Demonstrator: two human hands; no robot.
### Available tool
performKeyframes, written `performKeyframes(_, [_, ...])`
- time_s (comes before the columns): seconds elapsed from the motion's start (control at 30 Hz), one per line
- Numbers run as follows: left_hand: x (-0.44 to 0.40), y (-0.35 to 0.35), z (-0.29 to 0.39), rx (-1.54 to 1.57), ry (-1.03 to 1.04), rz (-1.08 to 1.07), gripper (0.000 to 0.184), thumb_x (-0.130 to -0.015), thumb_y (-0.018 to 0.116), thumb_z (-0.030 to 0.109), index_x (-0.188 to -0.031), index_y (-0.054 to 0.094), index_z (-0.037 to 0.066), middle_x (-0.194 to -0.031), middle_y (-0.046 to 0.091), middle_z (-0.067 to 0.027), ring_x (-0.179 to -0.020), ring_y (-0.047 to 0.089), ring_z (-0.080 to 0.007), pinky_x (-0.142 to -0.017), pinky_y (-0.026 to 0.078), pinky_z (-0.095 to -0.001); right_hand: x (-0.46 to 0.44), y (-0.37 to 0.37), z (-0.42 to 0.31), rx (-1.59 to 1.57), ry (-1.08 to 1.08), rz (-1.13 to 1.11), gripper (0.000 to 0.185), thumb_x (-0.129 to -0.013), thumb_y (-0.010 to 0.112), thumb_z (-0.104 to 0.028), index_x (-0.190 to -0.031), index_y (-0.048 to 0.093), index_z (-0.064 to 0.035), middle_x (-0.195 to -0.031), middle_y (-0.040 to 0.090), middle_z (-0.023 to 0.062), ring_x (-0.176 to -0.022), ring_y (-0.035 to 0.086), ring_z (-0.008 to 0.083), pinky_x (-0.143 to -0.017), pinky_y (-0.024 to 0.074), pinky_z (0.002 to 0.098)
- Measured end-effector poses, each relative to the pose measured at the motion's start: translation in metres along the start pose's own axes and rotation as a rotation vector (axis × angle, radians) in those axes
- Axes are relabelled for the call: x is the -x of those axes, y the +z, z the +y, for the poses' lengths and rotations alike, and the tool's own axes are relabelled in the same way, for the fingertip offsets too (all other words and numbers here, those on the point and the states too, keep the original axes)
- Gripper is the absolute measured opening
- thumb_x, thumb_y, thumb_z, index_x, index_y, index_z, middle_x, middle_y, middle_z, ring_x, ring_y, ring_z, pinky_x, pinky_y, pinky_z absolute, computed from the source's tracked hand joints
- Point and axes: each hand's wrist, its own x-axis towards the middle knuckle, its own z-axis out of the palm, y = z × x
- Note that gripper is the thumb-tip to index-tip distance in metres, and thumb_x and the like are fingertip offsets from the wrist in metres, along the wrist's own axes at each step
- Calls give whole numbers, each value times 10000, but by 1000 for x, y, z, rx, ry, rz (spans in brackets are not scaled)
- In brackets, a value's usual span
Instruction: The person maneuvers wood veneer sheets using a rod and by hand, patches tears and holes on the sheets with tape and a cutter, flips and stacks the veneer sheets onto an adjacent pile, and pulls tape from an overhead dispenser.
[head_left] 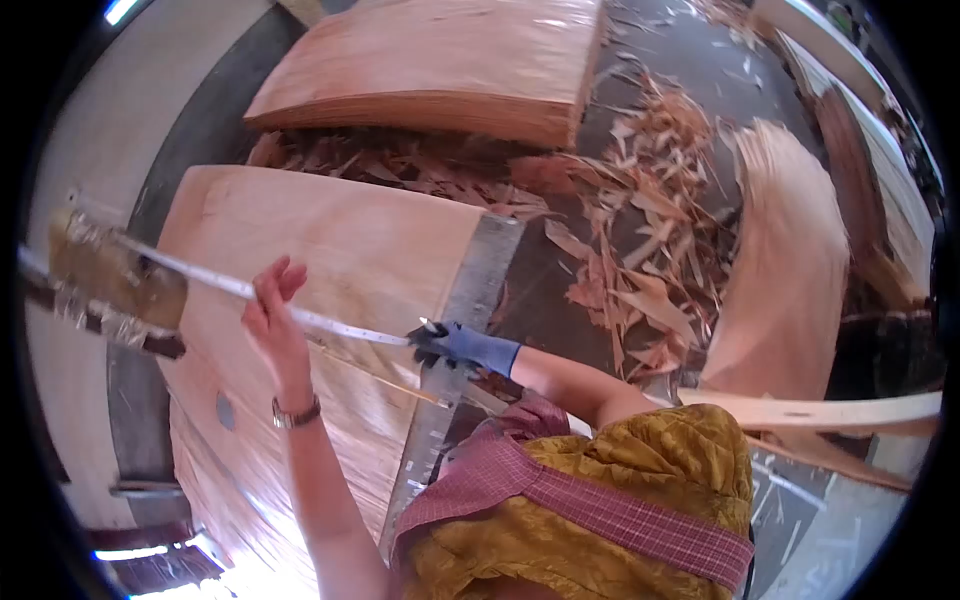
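Note:
A white measuring tape (345, 328) with dark markings runs at a slant over a sheet of pale wood veneer (330, 220). My left hand (275, 312), bare and with a wristwatch (296, 412), has its fingers closed around the tape partway along. At the tape's right end, my right hand (455, 345) in a blue and black glove grips it beside a grey metal strip (485, 265) along the veneer's edge. A small white tip (432, 325) sticks out from the gloved fingers; its kind is unclear. Under the tape lies a thin wooden strip (385, 378).
A thick veneer stack (430, 60) sits at the back. Torn veneer scraps (650, 230) litter the grey surface to the right, beside a curved veneer bundle (785, 270). A blurred brown block (120, 275) with shiny wrapping stands at left.

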Motion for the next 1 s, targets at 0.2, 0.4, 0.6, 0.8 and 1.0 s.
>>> performKeyframes(0.2, [43, 5, 9, -27, -26, -254, 522, -1027, 331, 389, -1176, 605, -29, -1245, 596, -154, -1179, 541, -236, -1042, 374, -394, -24, -15, -33, 38, -656, 303, 320, -882, 628, -162, -1186, 605, -66, -1072, 666, 154, -907, 645, 201, -763, 517, 358])
performKeyframes(0.4, [54, 10, 40, -57, 12, -328, 555, -1022, 316, 422, -1279, 541, -17, -1387, 485, -134, -1264, 458, -236, -1073, 335, -379, 23, 30, -187, -183, -594, -347, 312, -845, 709, -251, -1007, 608, -4, -797, 676, 71, -665, 605, 105, -613, 493, 268])
performKeyframes(0.6, [57, 2, 29, 172, -150, -237, 619, -1004, 346, 472, -1248, 537, -64, -1239, 575, -198, -1154, 543, -270, -1014, 408, -384, 18, 72, -170, 36, -953, 154, 208, -811, 668, -238, -943, 627, -82, -771, 660, 72, -658, 634, 264, -608, 498, 373])
performKeyframes(0.8, [60, 10, 23, 381, -298, 2, 639, -996, 342, 502, -1290, 489, -46, -1102, 622, -194, -1053, 599, -274, -960, 465, -383, 19, 97, -153, 183, -1115, 351, 277, -751, 676, -206, -994, 613, -87, -898, 635, 120, -802, 620, 339, -665, 492, 408])
performKeyframes(1.0, [87, -13, 26, 483, -356, 16, 657, -1004, 261, 502, -1494, 143, 82, -1321, 504, -253, -1131, 574, -331, -969, 462, -394, 37, 115, -129, -501, -716, -117, 314, -866, 593, -29, -1178, 562, -43, -911, 644, 55, -836, 636, 168, -711, 519, 296])
